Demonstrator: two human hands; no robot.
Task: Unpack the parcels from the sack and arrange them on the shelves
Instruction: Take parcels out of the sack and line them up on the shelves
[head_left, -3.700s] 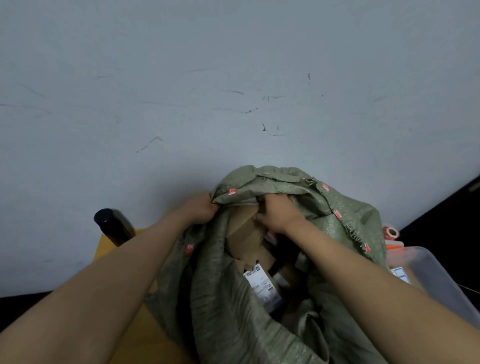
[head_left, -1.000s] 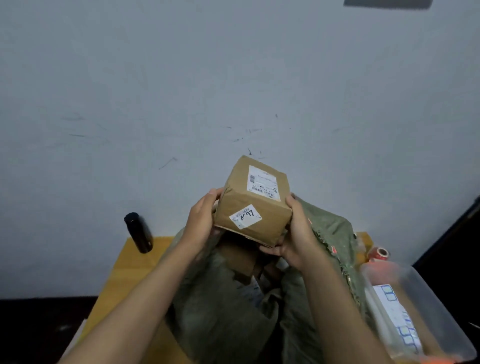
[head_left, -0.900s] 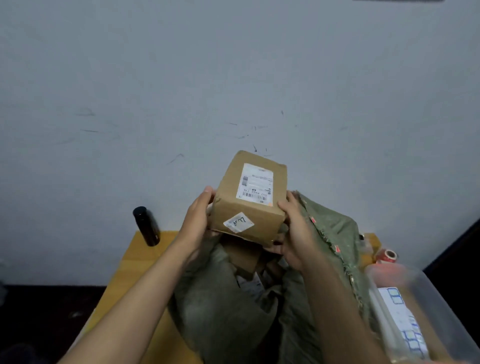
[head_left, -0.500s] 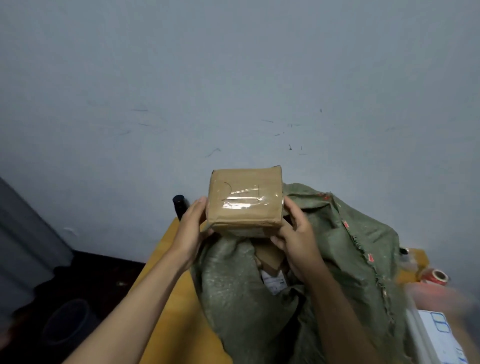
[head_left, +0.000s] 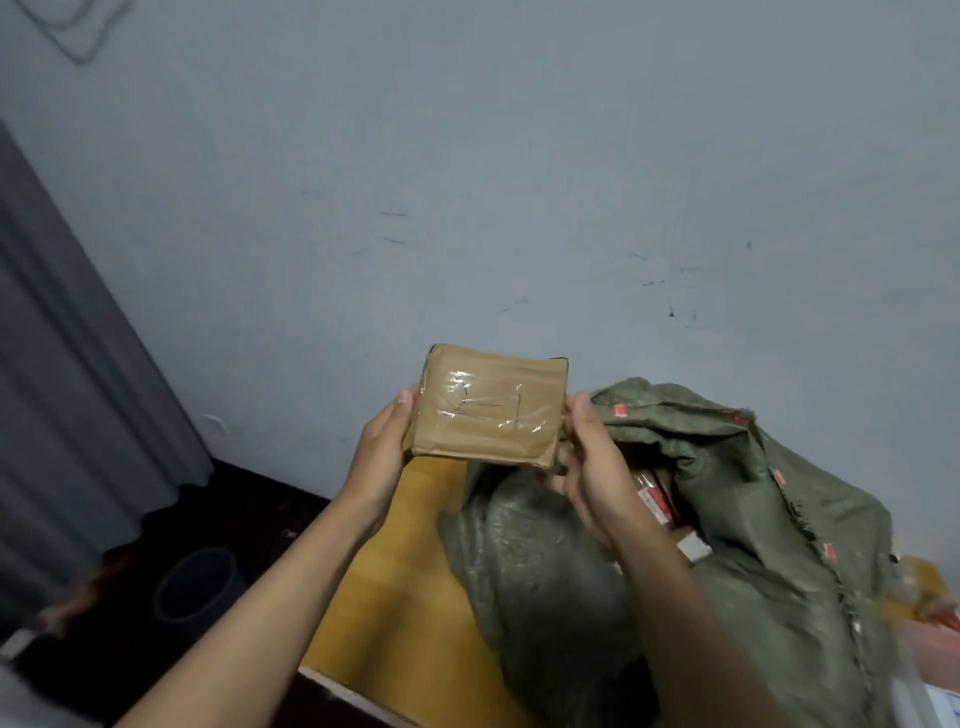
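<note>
Here the left hand (head_left: 382, 452) and right hand (head_left: 589, 467) grip a taped brown parcel (head_left: 488, 408) by its sides, raised just left of the open green sack (head_left: 727, 519), which rests on a yellow table (head_left: 395, 597).

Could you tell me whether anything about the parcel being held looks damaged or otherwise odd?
Nothing looks damaged. The brown parcel, held between the left hand and right hand, has wrinkled clear tape across its facing side and slightly bulging edges. No shipping label shows on this side.

Brown taped parcel (head_left: 488, 410), olive-green sack (head_left: 753, 519) with red marks, yellow table (head_left: 395, 597)
</note>
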